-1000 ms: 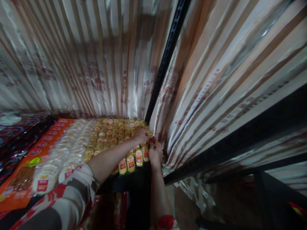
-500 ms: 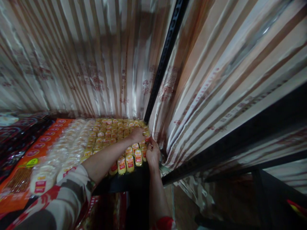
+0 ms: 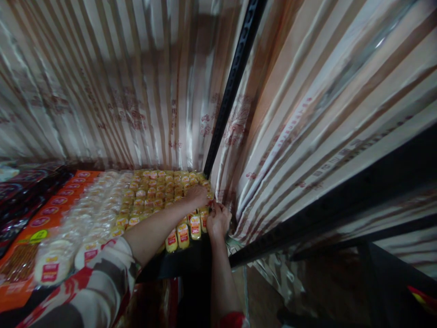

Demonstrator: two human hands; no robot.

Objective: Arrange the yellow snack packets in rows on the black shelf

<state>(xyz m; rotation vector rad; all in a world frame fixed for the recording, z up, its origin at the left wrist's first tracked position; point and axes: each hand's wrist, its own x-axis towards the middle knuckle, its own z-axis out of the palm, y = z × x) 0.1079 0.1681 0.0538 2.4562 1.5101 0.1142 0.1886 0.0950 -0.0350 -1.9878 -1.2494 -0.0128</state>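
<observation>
My left hand rests on top of the rows of small yellow packets on the shelf, fingers curled over the packets at the right end. My right hand is beside it at the shelf's right front corner, fingers closed on a yellow packet at the end of the row. Both hands nearly touch, close to the black shelf upright.
White packets with red labels lie left of the yellow ones, then orange packs and dark packs. Striped shiny sheeting hangs behind and to the right. A black shelf rail runs rightward.
Both hands stay at the right end of the yellow packets, with only small shifts; the view has drifted slightly.
</observation>
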